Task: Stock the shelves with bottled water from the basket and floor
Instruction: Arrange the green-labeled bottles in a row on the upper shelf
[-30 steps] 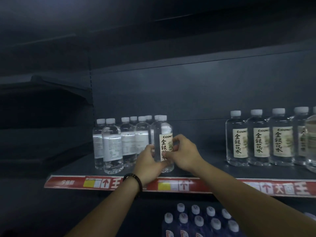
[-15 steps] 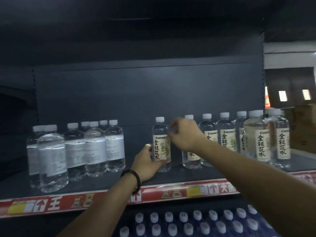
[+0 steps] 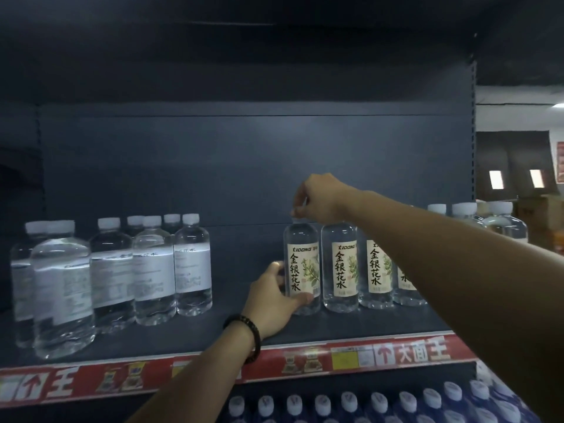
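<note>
A clear water bottle (image 3: 302,270) with a cream label stands upright on the dark shelf (image 3: 244,328), at the left end of a row of like bottles (image 3: 341,270). My left hand (image 3: 271,300) wraps around its lower body from the left. My right hand (image 3: 317,198) pinches its cap from above, hiding the cap. A second group of bottles (image 3: 146,270), with the backs of their labels showing, stands at the shelf's left.
A gap of bare shelf lies between the two bottle groups. A red price strip (image 3: 305,361) runs along the shelf's front edge. Blue bottles with white caps (image 3: 366,404) fill the shelf below. Cardboard boxes (image 3: 546,215) sit at the far right.
The bottle has moved right along the shelf from the left group to beside the right row. My right hand rose from its label to its cap. The view swung right.
</note>
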Demonstrator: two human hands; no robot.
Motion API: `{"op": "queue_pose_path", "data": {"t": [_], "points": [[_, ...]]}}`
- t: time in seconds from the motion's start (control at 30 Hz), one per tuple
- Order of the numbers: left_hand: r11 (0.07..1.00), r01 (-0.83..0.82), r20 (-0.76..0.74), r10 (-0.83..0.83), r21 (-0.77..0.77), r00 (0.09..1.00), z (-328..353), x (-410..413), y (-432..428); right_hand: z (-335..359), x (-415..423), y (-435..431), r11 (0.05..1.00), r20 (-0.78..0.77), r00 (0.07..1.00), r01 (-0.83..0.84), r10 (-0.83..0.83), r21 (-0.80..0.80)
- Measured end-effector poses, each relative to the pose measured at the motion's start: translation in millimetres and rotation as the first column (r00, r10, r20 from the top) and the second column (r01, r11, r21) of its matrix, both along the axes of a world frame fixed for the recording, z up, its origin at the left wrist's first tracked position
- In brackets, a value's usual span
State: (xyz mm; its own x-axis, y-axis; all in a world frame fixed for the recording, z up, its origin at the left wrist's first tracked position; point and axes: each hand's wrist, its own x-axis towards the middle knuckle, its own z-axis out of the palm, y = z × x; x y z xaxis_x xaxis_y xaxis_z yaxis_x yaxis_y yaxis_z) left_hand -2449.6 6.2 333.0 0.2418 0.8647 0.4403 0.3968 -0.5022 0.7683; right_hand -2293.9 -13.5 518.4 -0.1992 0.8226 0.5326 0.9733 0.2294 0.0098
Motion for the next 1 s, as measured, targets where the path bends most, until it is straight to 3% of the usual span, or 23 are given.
{"op": "queue_pose_path", "data": {"t": [0.2, 0.3, 0.43, 0.63, 0.9, 1.0], "points": [[1.000, 0.031, -0.042, -0.031, 0.001, 0.999, 5, -2, -1, 3, -9, -1, 0.999, 0.083, 0.996, 0.039, -0.038, 0.000], [0.992, -0.065, -0.136, 0.080, 0.110, 0.988, 12, -32, -4, 14, -38, 4, 1.000, 0.106, 0.994, -0.013, 0.010, 0.025], [0.932, -0.234, -0.040, 0.255, 0.275, 0.966, 11, -106, -12, 20, -103, 18, 0.982, 0.129, 0.974, -0.180, 0.187, -0.060], [0.876, -0.378, 0.138, 0.353, 0.298, 0.925, -8, -146, -15, 2, -178, 60, 0.938, 0.031, 0.953, -0.290, 0.301, -0.191], [0.866, -0.399, 0.120, 0.380, 0.303, 0.917, -14, -146, -4, 11, -193, 75, 0.912, 0.147, 0.915, -0.337, 0.376, -0.233], [0.860, -0.397, 0.129, 0.376, 0.319, 0.918, -16, -145, -3, 14, -186, 75, 0.941, 0.183, 0.932, -0.279, 0.313, -0.190]]}}
